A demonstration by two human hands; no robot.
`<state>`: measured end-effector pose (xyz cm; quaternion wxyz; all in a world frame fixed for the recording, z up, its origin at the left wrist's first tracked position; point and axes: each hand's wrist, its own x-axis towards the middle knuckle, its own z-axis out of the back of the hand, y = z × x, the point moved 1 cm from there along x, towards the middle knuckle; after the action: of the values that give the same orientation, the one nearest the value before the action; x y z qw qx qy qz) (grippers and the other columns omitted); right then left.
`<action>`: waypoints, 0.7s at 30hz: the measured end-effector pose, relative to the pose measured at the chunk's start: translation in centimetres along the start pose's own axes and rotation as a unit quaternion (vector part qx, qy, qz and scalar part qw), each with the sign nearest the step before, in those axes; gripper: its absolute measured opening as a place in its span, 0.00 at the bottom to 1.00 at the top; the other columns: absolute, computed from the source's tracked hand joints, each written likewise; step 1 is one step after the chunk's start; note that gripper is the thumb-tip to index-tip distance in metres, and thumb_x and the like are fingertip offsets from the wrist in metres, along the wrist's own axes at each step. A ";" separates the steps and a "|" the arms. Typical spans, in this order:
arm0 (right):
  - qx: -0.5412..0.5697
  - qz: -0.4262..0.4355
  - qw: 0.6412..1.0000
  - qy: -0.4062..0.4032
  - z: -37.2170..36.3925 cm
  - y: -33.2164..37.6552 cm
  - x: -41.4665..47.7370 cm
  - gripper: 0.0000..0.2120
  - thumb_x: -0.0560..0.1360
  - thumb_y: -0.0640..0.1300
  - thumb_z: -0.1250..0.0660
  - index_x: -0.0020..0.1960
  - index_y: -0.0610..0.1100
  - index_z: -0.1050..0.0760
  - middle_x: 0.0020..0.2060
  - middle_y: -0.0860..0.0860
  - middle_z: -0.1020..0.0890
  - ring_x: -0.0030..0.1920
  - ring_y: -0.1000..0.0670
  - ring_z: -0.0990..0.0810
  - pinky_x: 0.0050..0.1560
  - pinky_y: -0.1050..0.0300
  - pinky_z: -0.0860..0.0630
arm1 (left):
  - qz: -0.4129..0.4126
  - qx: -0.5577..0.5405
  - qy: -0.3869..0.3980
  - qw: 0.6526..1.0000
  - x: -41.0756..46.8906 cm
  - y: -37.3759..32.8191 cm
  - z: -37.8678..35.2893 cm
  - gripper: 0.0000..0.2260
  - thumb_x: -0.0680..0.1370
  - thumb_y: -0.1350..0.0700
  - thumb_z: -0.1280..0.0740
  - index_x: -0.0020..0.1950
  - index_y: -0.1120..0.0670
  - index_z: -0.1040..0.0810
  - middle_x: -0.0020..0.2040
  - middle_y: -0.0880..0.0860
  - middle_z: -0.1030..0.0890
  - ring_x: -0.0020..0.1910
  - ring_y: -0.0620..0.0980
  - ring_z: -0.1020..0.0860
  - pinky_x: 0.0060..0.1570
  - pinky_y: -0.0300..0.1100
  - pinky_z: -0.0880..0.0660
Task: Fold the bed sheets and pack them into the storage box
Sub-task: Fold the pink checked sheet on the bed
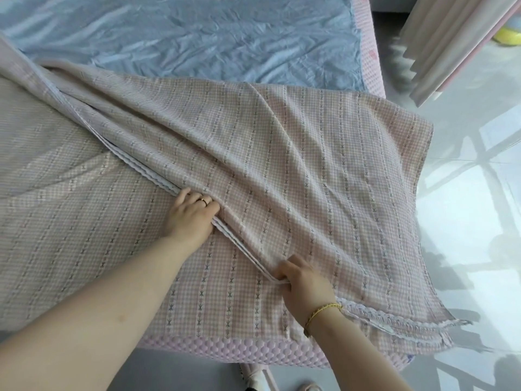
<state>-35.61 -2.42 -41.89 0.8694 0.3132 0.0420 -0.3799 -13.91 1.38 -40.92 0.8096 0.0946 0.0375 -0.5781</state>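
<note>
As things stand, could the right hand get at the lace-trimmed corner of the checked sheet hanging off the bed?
Probably yes. The right hand grips the checked sheet's edge, and the lace-trimmed corner lies just beyond its wrist, with nothing on it. It would have to let go first.

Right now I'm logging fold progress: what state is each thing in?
Pink checked sheet: partly folded, creased, corner overhanging the mattress.
Blue sheet: spread flat, wrinkled.
Mattress: mostly covered.
Left hand: gripping the lace-trimmed edges.
Right hand: pinching the same edges.
Curtain: hanging.
</note>
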 end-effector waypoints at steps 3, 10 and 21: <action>-0.001 -0.007 1.000 0.027 0.2 0.2 0.3 0.14 0.75 0.33 0.45 0.45 0.52 0.31 0.45 0.56 0.33 0.45 0.51 0.32 0.36 0.60 0.34 | -0.015 -0.014 0.025 0.999 -0.6 1.2 -0.2 0.12 0.78 0.61 0.43 0.59 0.54 0.25 0.59 0.49 0.24 0.65 0.49 0.32 0.69 0.41 0.56; -0.052 0.098 0.994 -0.012 1.4 1.5 -1.5 0.14 0.59 0.32 0.41 0.33 0.50 0.26 0.33 0.58 0.25 0.30 0.56 0.27 0.24 0.73 0.54 | -0.040 -0.109 -0.019 0.993 -6.8 4.6 2.6 0.12 0.58 0.63 0.21 0.35 0.56 0.21 0.30 0.51 0.21 0.31 0.51 0.21 0.24 0.33 0.44; -0.140 0.110 0.984 0.025 -3.4 0.8 -4.6 0.25 0.35 0.40 0.21 0.31 0.53 0.22 0.29 0.58 0.22 0.26 0.56 0.22 0.24 0.68 0.30 | 0.051 -0.136 -0.064 0.987 -15.9 2.7 -3.6 0.19 0.43 0.67 0.19 0.27 0.55 0.23 0.25 0.49 0.24 0.24 0.51 0.24 0.23 0.33 0.38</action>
<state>-37.76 2.93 -42.78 0.9397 0.2004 0.0819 -0.2648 -16.45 17.67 -41.42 0.8439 -0.0521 0.0589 -0.5307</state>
